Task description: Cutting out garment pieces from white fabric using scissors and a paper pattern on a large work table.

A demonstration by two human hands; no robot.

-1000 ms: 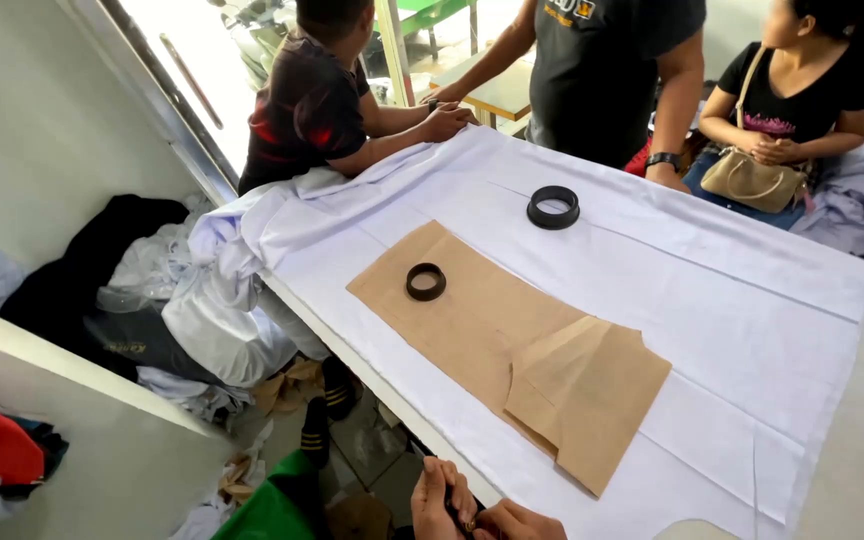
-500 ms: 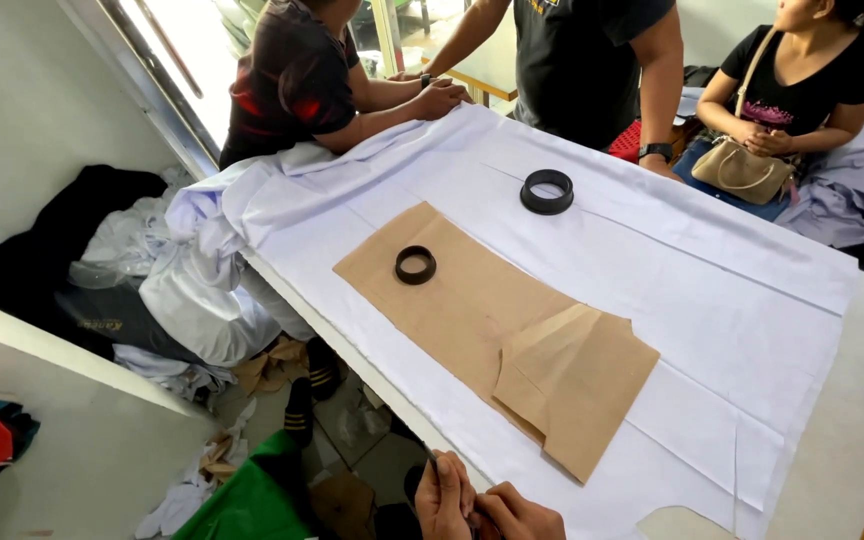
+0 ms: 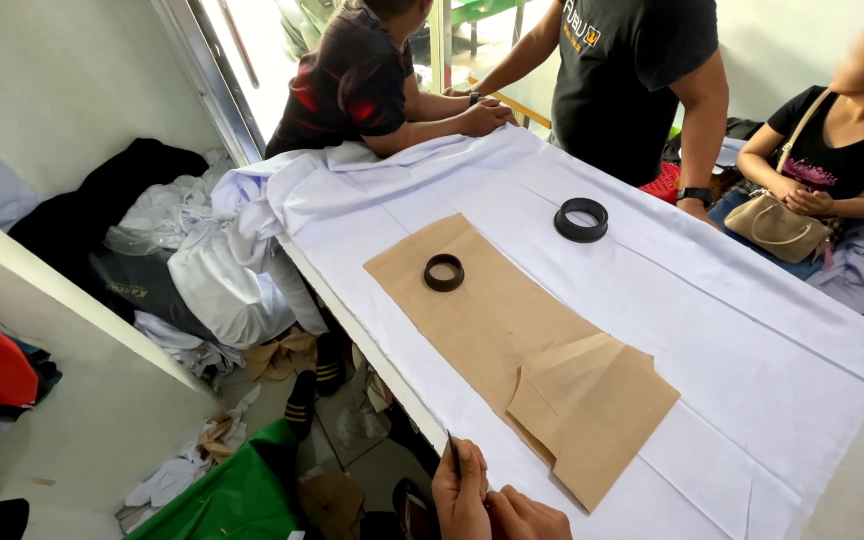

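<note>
My left hand (image 3: 460, 492) is at the bottom edge, by the near side of the table, with its fingers closed on a thin dark stick (image 3: 454, 456) that points up. My right hand (image 3: 530, 516) is curled against it, mostly cut off by the frame, so what it holds is hidden. Just beyond them a brown paper pattern (image 3: 512, 330) lies on white cloth (image 3: 752, 340) spread over the table. A small black ring (image 3: 444, 272) rests on the paper. A larger black ring (image 3: 581, 219) sits on the cloth farther away.
At the far end two people press their hands on the cloth (image 3: 487, 115), and a seated person holds a tan handbag (image 3: 777, 225). Piled white and dark clothes (image 3: 182, 250) fill the floor to the left, with a white shelf edge (image 3: 72, 300) and green fabric (image 3: 237, 495).
My hands have come a little further into view at the bottom, and the thin dark stick now shows above my left fingers. The paper and rings have not moved on the cloth.
</note>
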